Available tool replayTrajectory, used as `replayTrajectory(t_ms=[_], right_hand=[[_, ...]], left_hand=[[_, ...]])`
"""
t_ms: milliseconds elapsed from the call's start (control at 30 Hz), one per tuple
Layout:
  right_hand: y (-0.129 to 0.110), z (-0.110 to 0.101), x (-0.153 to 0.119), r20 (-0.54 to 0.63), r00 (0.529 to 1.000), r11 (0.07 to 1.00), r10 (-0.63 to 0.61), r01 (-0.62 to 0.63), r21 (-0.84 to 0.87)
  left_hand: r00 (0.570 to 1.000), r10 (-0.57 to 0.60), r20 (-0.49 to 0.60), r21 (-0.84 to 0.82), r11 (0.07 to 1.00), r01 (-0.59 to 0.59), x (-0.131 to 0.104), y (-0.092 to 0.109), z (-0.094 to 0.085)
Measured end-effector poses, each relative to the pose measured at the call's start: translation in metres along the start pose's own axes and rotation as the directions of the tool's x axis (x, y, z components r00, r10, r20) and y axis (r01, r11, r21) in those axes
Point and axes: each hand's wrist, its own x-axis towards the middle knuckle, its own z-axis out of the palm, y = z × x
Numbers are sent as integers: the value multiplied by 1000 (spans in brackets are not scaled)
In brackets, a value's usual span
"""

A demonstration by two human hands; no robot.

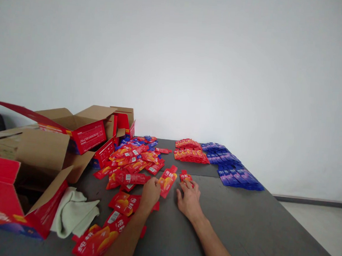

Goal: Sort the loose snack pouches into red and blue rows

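My left hand (pixel 151 193) is closed on the left edge of a red pouch (pixel 167 180) with orange fruit pictures, which is tilted in the middle of the table. To its right, my right hand (pixel 189 199) rests with spread fingers over the lower part of another red pouch (pixel 185 176); its top shows beyond the fingertips. A loose heap of red pouches (pixel 136 165), mixed with some blue ones, lies left of my left hand. More red pouches (pixel 98 242) lie around and beneath my left forearm.
Overlapping red pouches (pixel 191 156) form rows near the wall, beside rows of blue pouches (pixel 239 177) along the right edge. Open cardboard boxes (pixel 90 137) crowd the left side. A pale green cloth (pixel 73 213) lies beside the nearest box (pixel 1 170).
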Motion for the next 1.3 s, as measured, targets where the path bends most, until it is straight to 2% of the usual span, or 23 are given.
replayTrajectory(t_ms=[67, 133, 200, 267, 333, 433, 600, 667, 733, 833, 900, 1067, 1300], right_hand=[[-5, 0, -1, 30, 999, 998, -36, 34, 48], [-9, 0, -3, 51, 996, 994, -72, 68, 89], [-10, -1, -3, 55, 995, 992, -78, 72, 101], [-8, -2, -3, 46, 998, 996, -46, 42, 74], [0, -2, -1, 34, 999, 1000, 4, -5, 25], [16, 0, 2, 49, 996, 997, 72, -71, -26], [38, 7, 9, 138, 990, 1000, 4, -6, 19], [41, 9, 11, 140, 990, 999, -18, 13, 36], [41, 9, 11, 125, 992, 999, -20, 14, 45], [40, 7, 10, 80, 996, 998, -31, 26, 63], [39, 5, 9, 71, 997, 997, -37, 32, 64], [40, 5, 11, 113, 994, 1000, -13, 12, 15], [51, 1, 13, 81, 992, 995, 94, -90, -51]], left_hand=[[994, -94, 51, -262, 959, 104, 3, -8, 9], [987, -121, 103, -507, 848, 157, 5, -11, 21], [987, -109, 120, -634, 757, 161, 6, -10, 33], [988, -115, 105, -665, 731, 156, 8, -4, 45], [986, -146, 77, -626, 763, 162, 9, 4, 56], [989, -127, 71, -508, 849, 146, 10, 15, 69], [988, -57, 144, -391, 914, 110, 9, 30, 75], [987, -7, 162, -275, 960, 52, 8, 38, 73], [986, 73, 151, -67, 996, -64, 4, 46, 70], [977, 164, 136, 237, 952, -193, -5, 56, 65], [969, 209, 133, 325, 914, -242, -11, 59, 64], [924, 294, 244, 344, 865, -365, -17, 60, 65], [909, 306, 281, 350, 850, -394, -13, 72, 83]])
